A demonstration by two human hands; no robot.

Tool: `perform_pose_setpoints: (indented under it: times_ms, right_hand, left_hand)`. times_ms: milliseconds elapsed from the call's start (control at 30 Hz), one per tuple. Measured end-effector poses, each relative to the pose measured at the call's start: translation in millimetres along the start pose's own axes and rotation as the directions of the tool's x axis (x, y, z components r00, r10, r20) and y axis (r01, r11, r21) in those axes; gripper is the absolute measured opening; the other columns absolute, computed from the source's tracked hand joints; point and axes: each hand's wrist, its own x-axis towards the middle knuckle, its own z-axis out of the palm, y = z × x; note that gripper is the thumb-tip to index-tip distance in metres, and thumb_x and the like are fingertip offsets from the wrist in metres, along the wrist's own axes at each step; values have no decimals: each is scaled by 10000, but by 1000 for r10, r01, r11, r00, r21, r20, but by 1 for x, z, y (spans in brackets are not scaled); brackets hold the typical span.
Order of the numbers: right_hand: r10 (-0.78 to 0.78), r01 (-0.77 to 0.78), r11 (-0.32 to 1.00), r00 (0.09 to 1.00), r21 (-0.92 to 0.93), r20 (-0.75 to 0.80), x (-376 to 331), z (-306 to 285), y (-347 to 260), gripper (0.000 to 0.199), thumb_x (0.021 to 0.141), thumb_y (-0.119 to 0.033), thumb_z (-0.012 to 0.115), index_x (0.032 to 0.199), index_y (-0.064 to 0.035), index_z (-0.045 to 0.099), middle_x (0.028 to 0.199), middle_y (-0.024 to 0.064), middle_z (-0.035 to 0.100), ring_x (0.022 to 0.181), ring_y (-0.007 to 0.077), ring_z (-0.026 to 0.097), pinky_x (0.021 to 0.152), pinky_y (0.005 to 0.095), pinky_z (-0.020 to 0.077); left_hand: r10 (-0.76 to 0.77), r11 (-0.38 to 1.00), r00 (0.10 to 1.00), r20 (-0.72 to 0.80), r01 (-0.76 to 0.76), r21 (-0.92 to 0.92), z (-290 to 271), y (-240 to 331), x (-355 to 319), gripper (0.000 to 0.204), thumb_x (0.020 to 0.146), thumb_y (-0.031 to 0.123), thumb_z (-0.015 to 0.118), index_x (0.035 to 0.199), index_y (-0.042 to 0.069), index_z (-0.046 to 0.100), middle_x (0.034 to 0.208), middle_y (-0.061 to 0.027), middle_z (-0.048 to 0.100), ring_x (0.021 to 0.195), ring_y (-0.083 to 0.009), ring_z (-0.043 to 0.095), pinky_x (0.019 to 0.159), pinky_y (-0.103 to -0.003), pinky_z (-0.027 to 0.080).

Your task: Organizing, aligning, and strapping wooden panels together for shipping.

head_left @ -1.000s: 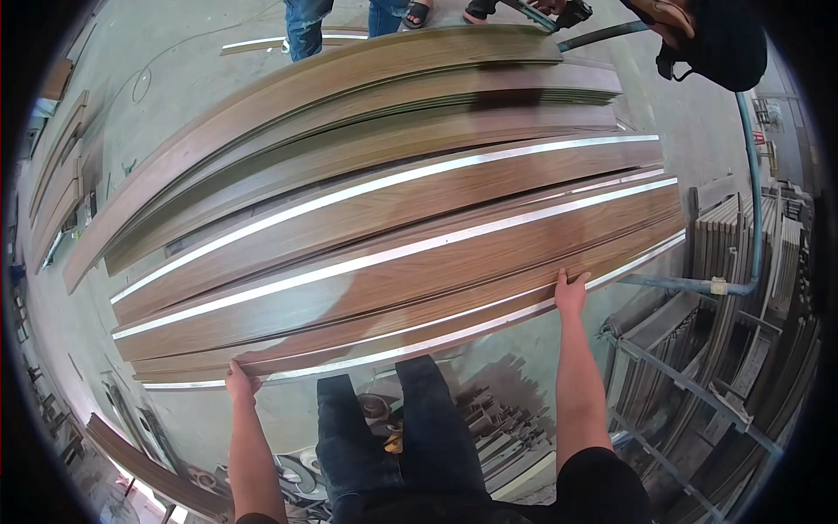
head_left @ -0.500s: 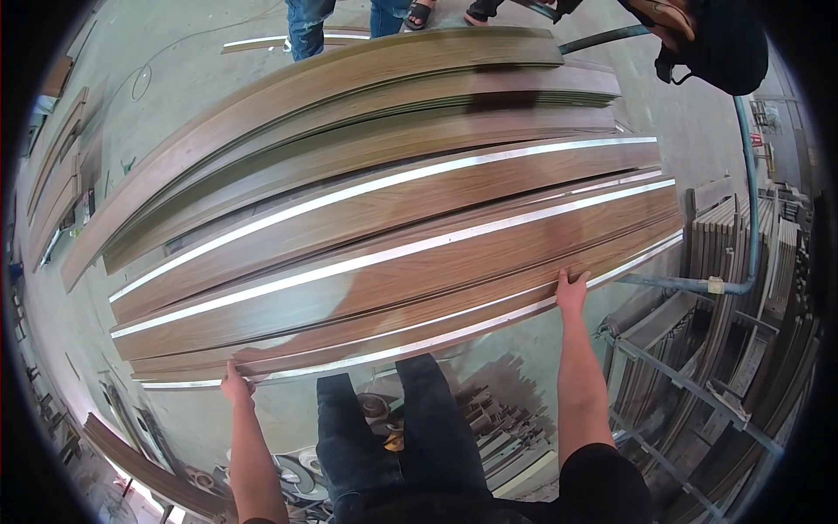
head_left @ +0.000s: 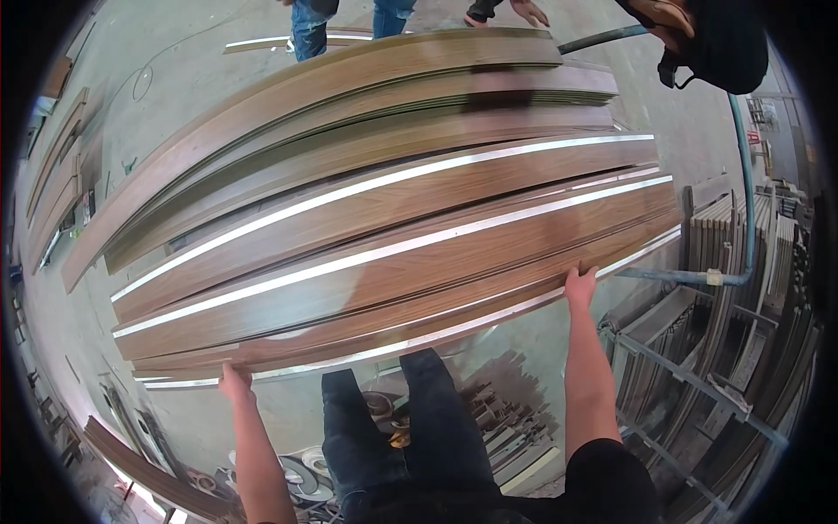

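A stack of long brown wood-grain panels point(head_left: 393, 253) with pale metal edges lies across the view in front of me. My left hand point(head_left: 234, 382) grips the near edge of the closest panel point(head_left: 419, 327) at its left part. My right hand point(head_left: 580, 285) holds the same near edge farther right, fingers on top of the board. Both forearms reach up from the lower edge, either side of my dark trousers.
Another person's legs point(head_left: 310, 26) and a hand point(head_left: 528, 10) stand at the far side of the stack. A green hose point(head_left: 746, 192) runs down the right. Metal racks with profiles point(head_left: 724, 349) fill the right, loose boards point(head_left: 52, 183) the left, metal offcuts point(head_left: 497, 428) the floor.
Both hands keep their hold on the near panel edge; the left hand has shifted very slightly along it. The stack looks unchanged.
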Motion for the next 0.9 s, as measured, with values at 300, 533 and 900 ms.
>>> perform_pose_setpoints:
  times_ms: [300,533,900]
  right_hand:
    - [-160,155,904,987,397,-21,-5,-19,-7,502,793,-245,633,1129,124,579,1050,289,653,1026,420,619,882,477,475]
    - [105,-103,890,994,445,19,14,-41,7,405,819,-198,680,1082,105,620,915,143,669,814,207,622,717,322,491]
    - [274,-395,450,915,801,297,6,-43,8,95,921,-147,557,933,-58,525,661,-1,431,437,104,366,364,258,265]
  left_hand:
    - [-1,965,964,266,71,-253,-121,47,117,231,995,302,474,993,87,560,823,-31,527,778,-183,514,749,-353,459]
    - [95,924,993,-64,-112,-365,-188,107,156,271,1031,189,438,1073,-59,540,965,-106,584,813,-205,567,732,-281,512]
    - [-157,850,986,-51,109,-515,-226,116,152,328,1015,294,477,748,105,453,641,-3,448,554,-136,463,481,-238,425]
